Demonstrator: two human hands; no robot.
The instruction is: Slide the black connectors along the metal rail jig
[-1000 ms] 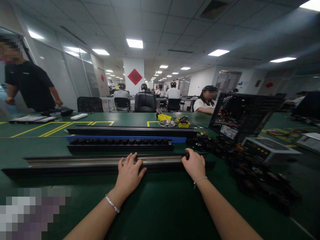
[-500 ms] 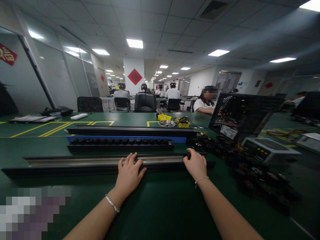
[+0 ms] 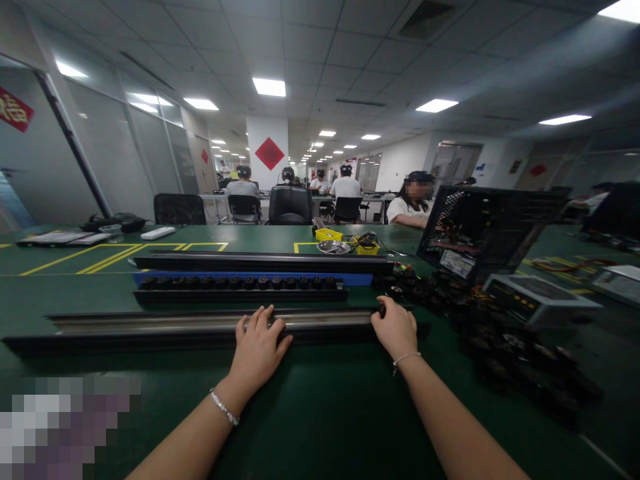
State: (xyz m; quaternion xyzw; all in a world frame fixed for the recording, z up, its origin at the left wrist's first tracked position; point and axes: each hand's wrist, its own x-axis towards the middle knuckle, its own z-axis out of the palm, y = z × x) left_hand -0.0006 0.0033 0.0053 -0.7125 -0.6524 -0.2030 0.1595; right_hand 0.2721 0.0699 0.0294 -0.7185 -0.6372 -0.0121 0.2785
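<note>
A long black rail (image 3: 150,341) with a metallic inner channel lies crosswise on the green table. My left hand (image 3: 259,343) rests on its middle, fingers spread over the channel and thumb along the front edge. Near the rail's right end, my right hand (image 3: 397,328) pinches a small black part (image 3: 383,310) at the channel; the fingers hide most of it. Behind lies a shorter black rail (image 3: 240,295) with a row of small black round parts (image 3: 249,283) along it. Farther back is another long black rail (image 3: 265,263), by a blue strip (image 3: 360,279).
To the right are a pile of black parts (image 3: 520,353), a power supply unit (image 3: 543,300) and an open computer case (image 3: 480,230). A metal dish (image 3: 334,247) and a yellow tray (image 3: 329,235) stand at the back. A co-worker (image 3: 413,200) sits across the table.
My right hand has slid slightly to the right along the rail with the small black part. My left hand stays in place.
</note>
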